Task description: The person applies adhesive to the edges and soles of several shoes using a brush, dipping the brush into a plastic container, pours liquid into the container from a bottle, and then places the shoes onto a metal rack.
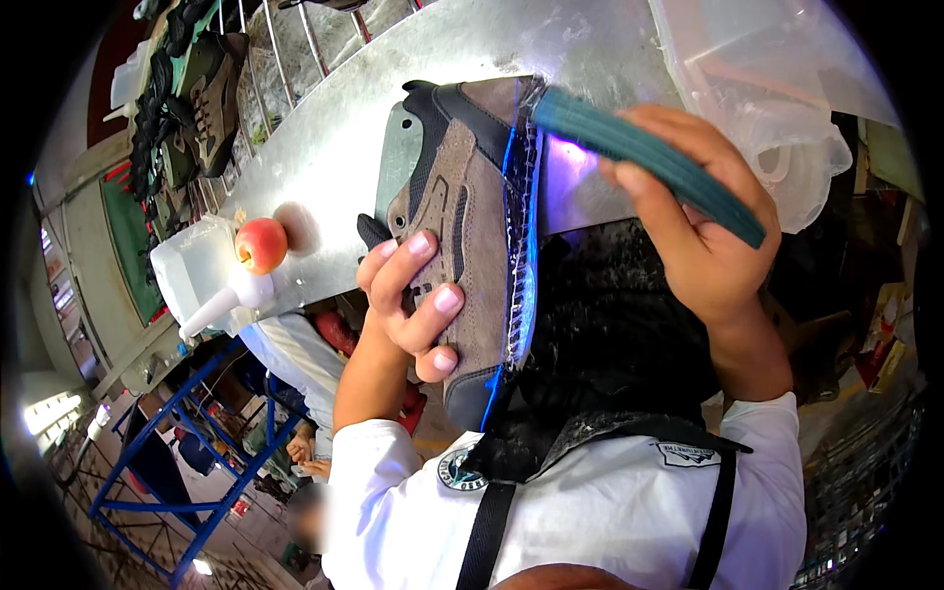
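A brown and black shoe upper (pixel 472 226) on a greenish last (pixel 400 157) is tilted on its side in front of me, its stitched bottom edge facing right. My left hand (pixel 408 305) is closed round its laced side, fingers spread over the brown panel. In my right hand (pixel 703 197) is a brush (pixel 639 147) with a ridged teal handle, gripped between thumb and fingers. The brush's dark tip touches the bottom edge near the shoe's upper end. Along that edge runs a glowing blue, wet-looking band.
A metal worktop (pixel 324 147) lies beneath. To the left stand a translucent white bottle (pixel 211 265) with a spout and a red-orange apple (pixel 262 245). Clear plastic containers (pixel 767 79) sit at the far right. More shoes (pixel 211 98) hang on a rack at far left; another person's hand (pixel 303 447) shows below it.
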Tool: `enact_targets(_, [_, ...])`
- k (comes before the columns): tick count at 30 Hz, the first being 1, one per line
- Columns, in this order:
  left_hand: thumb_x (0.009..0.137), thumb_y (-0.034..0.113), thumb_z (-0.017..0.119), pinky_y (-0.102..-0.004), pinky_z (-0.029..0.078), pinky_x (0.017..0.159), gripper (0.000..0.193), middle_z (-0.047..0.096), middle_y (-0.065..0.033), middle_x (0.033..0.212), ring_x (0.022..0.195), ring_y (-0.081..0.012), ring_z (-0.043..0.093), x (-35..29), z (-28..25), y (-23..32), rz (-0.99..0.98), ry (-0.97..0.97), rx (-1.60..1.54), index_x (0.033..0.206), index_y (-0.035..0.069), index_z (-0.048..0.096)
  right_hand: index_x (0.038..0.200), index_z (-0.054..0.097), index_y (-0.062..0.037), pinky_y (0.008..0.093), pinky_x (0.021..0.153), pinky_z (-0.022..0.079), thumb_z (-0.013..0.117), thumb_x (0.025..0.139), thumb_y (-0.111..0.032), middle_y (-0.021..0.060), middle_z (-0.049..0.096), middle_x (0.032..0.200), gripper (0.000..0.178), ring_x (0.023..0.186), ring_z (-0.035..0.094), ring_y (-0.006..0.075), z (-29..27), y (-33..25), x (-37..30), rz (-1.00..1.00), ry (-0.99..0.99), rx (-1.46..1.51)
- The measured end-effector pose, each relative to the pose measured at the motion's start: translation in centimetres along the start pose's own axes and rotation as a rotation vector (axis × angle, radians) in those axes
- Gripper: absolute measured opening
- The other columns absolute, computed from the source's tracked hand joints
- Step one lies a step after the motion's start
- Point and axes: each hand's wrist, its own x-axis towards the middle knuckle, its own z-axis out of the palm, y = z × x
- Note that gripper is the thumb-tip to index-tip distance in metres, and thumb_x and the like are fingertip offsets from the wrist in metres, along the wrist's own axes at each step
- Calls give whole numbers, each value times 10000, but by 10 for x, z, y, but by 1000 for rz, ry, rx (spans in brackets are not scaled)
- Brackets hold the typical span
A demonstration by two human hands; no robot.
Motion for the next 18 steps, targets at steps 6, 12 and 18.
enact_targets(6, [932, 257, 619, -576, 446, 940, 720, 502, -107, 1345, 1079, -453, 643, 4, 4, -1, -3, 25, 36, 1527, 218, 215, 1148, 650, 104, 370, 819, 603, 713, 904, 2, 268, 685, 1137, 272, 918, 731, 305, -19, 26, -14, -157, -306, 361])
enact_targets(12, [909, 254, 642, -569, 450, 935, 707, 522, -107, 1311, 1075, -452, 650, 7, 5, -2, 17, 30, 40, 1493, 216, 245, 1118, 635, 109, 363, 735, 609, 719, 893, -36, 274, 687, 1039, 280, 750, 736, 271, -18, 11, -33, 13, -360, 561])
enact_targets(18, [933, 231, 603, -555, 462, 923, 639, 543, -103, 1288, 1055, -439, 659, 3, 6, -11, 133, 44, 22, 1471, 229, 258, 1067, 643, 107, 329, 674, 606, 706, 837, -8, 237, 705, 953, 265, 709, 740, 245, -14, -8, -43, 43, -334, 582])
